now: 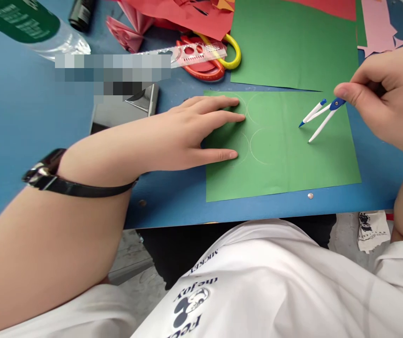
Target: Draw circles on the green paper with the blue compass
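A sheet of green paper lies near the table's front edge, with several thin circles drawn on its left half. My left hand rests on the sheet's left side, fingers spread, partly covering the circles there. In my right hand is a blue and white drawing compass, pinched at its top between thumb and fingers. The compass is tilted with its legs slightly apart, and its tips are over the right half of the sheet. Whether the tips touch the paper I cannot tell.
Behind the sheet lies another green paper. Scissors with red and yellow handles sit under a clear ruler. Red paper, pink paper, a plastic bottle and a dark cylinder are at the back.
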Tool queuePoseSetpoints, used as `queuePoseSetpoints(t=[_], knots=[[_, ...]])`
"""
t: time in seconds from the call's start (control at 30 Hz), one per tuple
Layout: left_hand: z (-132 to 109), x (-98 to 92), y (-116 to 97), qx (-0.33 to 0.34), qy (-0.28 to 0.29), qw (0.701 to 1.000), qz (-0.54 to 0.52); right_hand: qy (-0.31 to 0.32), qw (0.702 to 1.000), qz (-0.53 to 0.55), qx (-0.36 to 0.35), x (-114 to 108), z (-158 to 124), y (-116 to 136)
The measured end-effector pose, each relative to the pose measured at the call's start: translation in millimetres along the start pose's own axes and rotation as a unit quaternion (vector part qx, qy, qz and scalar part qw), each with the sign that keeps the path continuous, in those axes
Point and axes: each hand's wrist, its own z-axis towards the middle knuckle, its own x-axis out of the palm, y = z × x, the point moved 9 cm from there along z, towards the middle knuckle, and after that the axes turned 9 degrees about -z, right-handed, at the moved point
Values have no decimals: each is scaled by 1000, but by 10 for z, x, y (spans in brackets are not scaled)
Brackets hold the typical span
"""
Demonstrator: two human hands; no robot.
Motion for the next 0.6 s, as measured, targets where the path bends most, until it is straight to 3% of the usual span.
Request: queuePoseSetpoints(t=[0.1,0.3,0.5,0.6], knots=[[2,3,-24,1,4,1000,17,14,1000,-18,-16,5,-154,-67],[33,-2,-81,8,8,1000,24,17,998,-47,24,37,-577,-150],[121,35,-70,-13,15,1000,2,-39,997,-66,12,-160,-796,304],[187,57,-100,1,11,1000,8,5,996,-85,-7,-222,-640,674]])
